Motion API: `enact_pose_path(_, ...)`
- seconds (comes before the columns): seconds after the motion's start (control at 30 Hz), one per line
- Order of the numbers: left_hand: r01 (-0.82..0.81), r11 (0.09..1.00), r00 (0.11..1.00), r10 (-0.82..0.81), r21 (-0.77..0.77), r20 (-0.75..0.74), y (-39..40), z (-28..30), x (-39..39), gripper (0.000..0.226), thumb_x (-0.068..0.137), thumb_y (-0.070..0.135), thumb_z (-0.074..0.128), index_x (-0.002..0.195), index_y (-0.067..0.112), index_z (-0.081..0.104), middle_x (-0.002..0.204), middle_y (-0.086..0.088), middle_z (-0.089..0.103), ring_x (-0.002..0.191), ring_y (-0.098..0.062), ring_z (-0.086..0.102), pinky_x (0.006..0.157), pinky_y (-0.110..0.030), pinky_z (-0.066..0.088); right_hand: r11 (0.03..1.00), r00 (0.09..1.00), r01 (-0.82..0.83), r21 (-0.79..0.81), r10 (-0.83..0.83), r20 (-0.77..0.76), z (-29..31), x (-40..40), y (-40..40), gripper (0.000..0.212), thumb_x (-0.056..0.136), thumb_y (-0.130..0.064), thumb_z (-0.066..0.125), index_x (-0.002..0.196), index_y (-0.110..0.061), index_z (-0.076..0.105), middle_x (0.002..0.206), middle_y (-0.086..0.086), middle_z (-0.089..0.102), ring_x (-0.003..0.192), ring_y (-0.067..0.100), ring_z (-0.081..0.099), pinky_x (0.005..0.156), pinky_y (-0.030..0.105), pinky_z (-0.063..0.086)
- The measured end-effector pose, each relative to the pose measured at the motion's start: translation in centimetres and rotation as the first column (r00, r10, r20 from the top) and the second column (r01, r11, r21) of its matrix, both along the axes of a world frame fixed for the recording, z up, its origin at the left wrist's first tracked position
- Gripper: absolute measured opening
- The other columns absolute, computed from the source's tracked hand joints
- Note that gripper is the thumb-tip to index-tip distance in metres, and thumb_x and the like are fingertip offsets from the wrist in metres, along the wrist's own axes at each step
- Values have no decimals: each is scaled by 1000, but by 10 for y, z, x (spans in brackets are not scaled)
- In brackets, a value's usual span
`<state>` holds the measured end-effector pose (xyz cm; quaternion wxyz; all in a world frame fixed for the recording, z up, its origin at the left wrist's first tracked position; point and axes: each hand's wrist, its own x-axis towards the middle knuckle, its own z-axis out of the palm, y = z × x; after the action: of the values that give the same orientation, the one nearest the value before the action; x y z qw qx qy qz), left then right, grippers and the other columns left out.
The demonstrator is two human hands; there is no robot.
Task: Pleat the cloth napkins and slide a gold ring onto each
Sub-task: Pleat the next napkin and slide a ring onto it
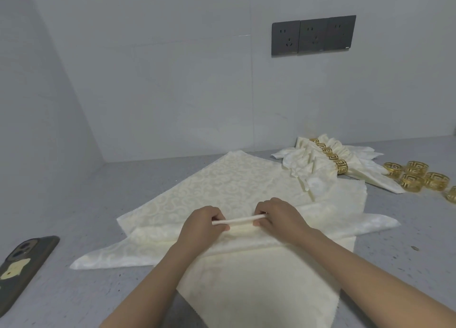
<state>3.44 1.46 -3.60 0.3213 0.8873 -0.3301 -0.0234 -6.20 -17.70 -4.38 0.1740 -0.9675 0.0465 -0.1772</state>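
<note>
- A cream damask napkin [222, 187] is spread flat on the grey tabletop [98, 199], near its middle, one corner reaching toward the back wall.
- A narrow raised pleat [239, 221] is formed across the napkin's near part and is pinched at both ends.
- Left hand [202, 225]: fingers [218, 215] are curled tight over the pleat's left end, thumb pressed beneath it.
- Right hand [278, 216]: fingers [261, 208] are curled over the pleat's right end, thumb tucked under; the fold is held taut between the two hands.
- More cream cloth [259, 290] is layered under the forearms, running to the near edge of the tabletop.
- Finished napkins [318, 162], each wearing a gold ring, are piled toward the back right of the tabletop.
- Loose gold rings [417, 177] are clustered just beside that pile, at the right edge.
- A phone [19, 271] is lying camera side up at the left edge.
</note>
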Motion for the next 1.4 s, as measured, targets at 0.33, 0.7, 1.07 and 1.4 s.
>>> enact_pose_path(0.33,10,980,969,-59,-200,-240,20,-20,-13,18,93,31,57,83,24,70,107,23,58,101,5,53,79,-4,36,951,996,51,304,-26,-85,-4,-20,0,45,91,-37,57,59,-6,53,68,6,56,59,7,46,56,19,32)
enact_pose_path(0.7,19,998,985,-9,58,-171,10,-3,2,28,74,25,79,93,35,62,90,17,62,91,0,55,97,-30,39,987,960,121,104,-89,-266,2,-5,0,30,85,-35,66,112,-28,57,100,-12,52,104,11,37,94,28,25)
enact_pose_path(1.07,-71,995,996,68,-64,-50,-3,0,10,11,79,18,70,72,23,62,75,12,62,71,-6,54,60,-19,38,987,992,119,105,-115,-41,5,12,-2,13,83,-17,63,75,-24,55,74,-12,56,81,12,47,81,25,31)
enact_pose_path(1.4,118,993,989,-120,33,84,21,-18,-8,11,96,31,49,103,33,58,93,19,63,83,-1,56,73,-20,40,991,984,-14,132,37,-175,-8,-21,-7,24,95,-39,48,115,-29,56,108,-9,66,101,14,58,83,26,42)
